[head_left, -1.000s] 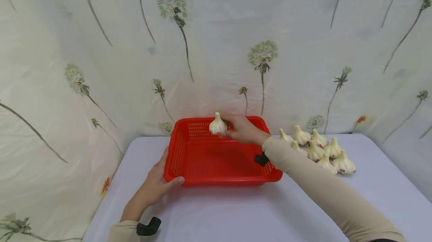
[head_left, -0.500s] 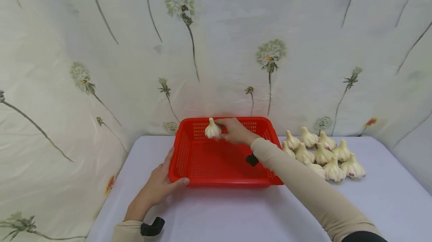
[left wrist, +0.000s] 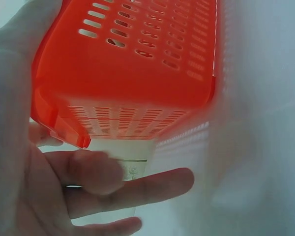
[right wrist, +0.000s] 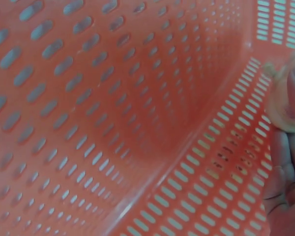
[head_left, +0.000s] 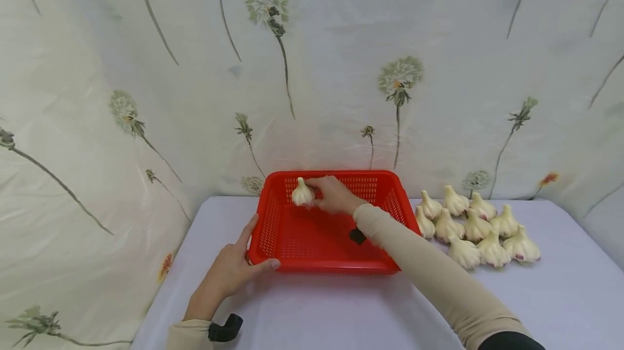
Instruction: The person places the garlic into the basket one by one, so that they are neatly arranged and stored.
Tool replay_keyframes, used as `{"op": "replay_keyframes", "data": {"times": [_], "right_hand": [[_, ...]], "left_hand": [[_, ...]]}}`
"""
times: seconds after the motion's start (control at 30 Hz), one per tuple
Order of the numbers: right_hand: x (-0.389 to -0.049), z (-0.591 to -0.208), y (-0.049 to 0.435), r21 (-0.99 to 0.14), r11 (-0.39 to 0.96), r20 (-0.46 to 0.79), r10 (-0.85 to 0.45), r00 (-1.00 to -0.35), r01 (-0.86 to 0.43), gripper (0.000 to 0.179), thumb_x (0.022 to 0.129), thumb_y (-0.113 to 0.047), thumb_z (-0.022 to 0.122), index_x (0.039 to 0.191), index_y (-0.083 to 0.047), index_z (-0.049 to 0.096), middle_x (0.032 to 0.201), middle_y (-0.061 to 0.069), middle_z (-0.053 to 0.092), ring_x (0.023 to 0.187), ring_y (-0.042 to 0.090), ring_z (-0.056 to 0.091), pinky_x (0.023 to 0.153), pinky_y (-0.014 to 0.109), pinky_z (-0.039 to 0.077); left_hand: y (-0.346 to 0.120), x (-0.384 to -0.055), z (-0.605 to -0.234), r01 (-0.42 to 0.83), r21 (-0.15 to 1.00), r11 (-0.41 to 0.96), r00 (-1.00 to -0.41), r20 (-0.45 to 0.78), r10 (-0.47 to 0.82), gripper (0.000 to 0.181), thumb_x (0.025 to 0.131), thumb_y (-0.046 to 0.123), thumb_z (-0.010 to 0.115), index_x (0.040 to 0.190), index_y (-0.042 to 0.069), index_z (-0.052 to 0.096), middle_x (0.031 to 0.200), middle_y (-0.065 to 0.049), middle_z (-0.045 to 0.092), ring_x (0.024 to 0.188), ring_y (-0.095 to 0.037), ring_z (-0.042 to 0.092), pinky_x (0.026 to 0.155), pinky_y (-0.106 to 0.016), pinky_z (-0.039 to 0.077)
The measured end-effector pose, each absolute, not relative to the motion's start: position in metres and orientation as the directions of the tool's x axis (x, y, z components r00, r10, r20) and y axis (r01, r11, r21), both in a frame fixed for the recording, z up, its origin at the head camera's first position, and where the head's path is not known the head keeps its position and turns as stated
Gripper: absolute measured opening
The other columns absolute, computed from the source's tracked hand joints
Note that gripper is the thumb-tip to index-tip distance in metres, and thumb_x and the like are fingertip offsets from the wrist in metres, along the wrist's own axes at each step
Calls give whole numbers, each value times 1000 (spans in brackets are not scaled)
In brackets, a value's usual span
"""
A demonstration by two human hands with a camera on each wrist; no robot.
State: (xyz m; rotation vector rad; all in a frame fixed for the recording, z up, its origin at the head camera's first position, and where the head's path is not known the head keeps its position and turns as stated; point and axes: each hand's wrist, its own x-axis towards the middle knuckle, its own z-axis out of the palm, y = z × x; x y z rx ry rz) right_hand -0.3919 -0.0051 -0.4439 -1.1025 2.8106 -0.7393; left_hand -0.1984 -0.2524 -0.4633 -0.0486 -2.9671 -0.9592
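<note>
In the head view, my right hand [head_left: 333, 195] pinches a whole garlic bulb [head_left: 303, 193] inside the red plastic basket [head_left: 322, 270], toward its back left. The bulb is upright, stem on top. The right wrist view catches the bulb [right wrist: 281, 101] at its right edge, with fingers around it close over the slotted basket floor. My left hand [head_left: 231, 271] rests at the basket's front left corner, thumb along the front rim and fingers by the left side. In the left wrist view, several loosely straight fingers [left wrist: 152, 189] extend below the basket wall, holding nothing.
Several more garlic bulbs [head_left: 475, 225] stand grouped on the white table [head_left: 341, 312], right of the basket. The right forearm sleeve [head_left: 419, 263] crosses the basket's right front corner. Behind the table hangs a curtain [head_left: 331, 68] with a dandelion print.
My right hand has carried the garlic bulb down and slightly left, lower into the basket. The left hand stays at its corner. The whole view has shifted a little.
</note>
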Motion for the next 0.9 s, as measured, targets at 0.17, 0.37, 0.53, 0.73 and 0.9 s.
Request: {"op": "replay_keyframes", "data": {"times": [0.17, 0.37, 0.53, 0.73, 0.9], "right_hand": [[-391, -448, -12, -451, 624, 141, -656, -742, -638, 56, 85, -19, 79, 137, -13, 60, 125, 2, 66, 108, 18, 61, 98, 38, 50], [-393, -453, -19, -399, 609, 162, -689, -706, -686, 52, 85, -23, 79, 133, -13, 62, 115, 0, 69, 94, 18, 61, 89, 35, 52], [-397, -457, -22, -375, 588, 193, -707, -680, -717, 44, 84, -26, 80, 124, -15, 66, 101, -4, 69, 81, 15, 59, 78, 32, 51], [-403, -464, -23, -357, 576, 215, -715, -665, -735, 30, 87, -28, 77, 115, -17, 70, 102, -3, 72, 87, 15, 65, 83, 34, 53], [-405, -467, -23, -346, 598, 207, -703, -681, -723, 23, 92, -24, 71, 113, -16, 75, 106, -1, 74, 95, 14, 69, 87, 35, 54]], "left_hand": [[-253, -197, -462, 16, 567, 824, -999, 36, -5, 107, 69, 70, 75, 157, 39, 20, 62, 0, 51, 58, -14, 47, 50, -28, 40], [-254, -196, -460, 16, 552, 834, -999, 52, -15, 106, 69, 70, 75, 156, 38, 24, 59, 0, 51, 54, -14, 48, 48, -28, 41], [-253, -196, -459, 28, 545, 838, -998, 66, -9, 106, 68, 74, 73, 156, 37, 27, 55, 2, 50, 50, -13, 48, 47, -28, 40], [-252, -196, -457, 25, 534, 845, -998, 67, -13, 106, 67, 75, 72, 155, 35, 29, 56, 2, 49, 53, -14, 47, 48, -28, 39], [-253, -196, -457, 31, 524, 851, -997, 77, -11, 106, 67, 77, 71, 155, 35, 30, 56, 1, 48, 54, -14, 46, 48, -28, 37]]}}
